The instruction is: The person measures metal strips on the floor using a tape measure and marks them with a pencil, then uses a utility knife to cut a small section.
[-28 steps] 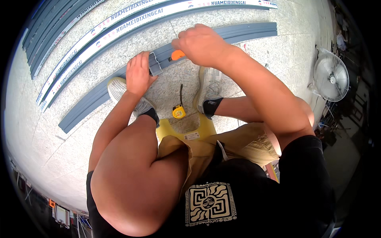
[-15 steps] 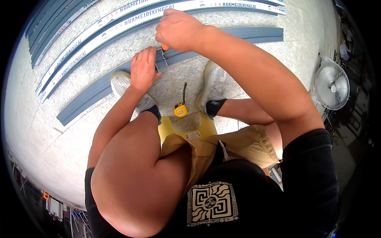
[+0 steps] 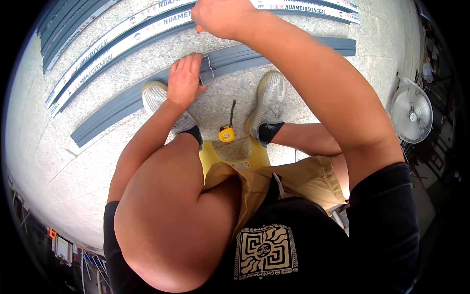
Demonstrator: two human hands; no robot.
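Note:
Far ahead, over the white-banded strips, my right hand (image 3: 223, 18) is closed around a small orange-ended tool (image 3: 199, 29); most of it is hidden by the fingers. My left hand (image 3: 186, 78) grips a short, box-shaped grey metal profile piece (image 3: 207, 76), thumb at its near edge and fingers over its far part. That piece sits across a long grey ribbed strip (image 3: 110, 116) lying on the floor. Between my shoes is a yellow tape measure (image 3: 226, 134) with a black strap, touched by neither hand.
Long strips with white printed bands (image 3: 107, 56) lie beyond the grey strip, with more dark strips (image 3: 63, 27) at far left. My shoes (image 3: 270, 95) stand just behind the grey strip. A yellow stool (image 3: 210, 156) is under me. A round fan (image 3: 412, 115) stands at right.
My right hand has lifted away from the metal profile piece toward the far banded strips, taking the orange-ended tool along. My left hand keeps its hold on the piece. The view has shifted slightly.

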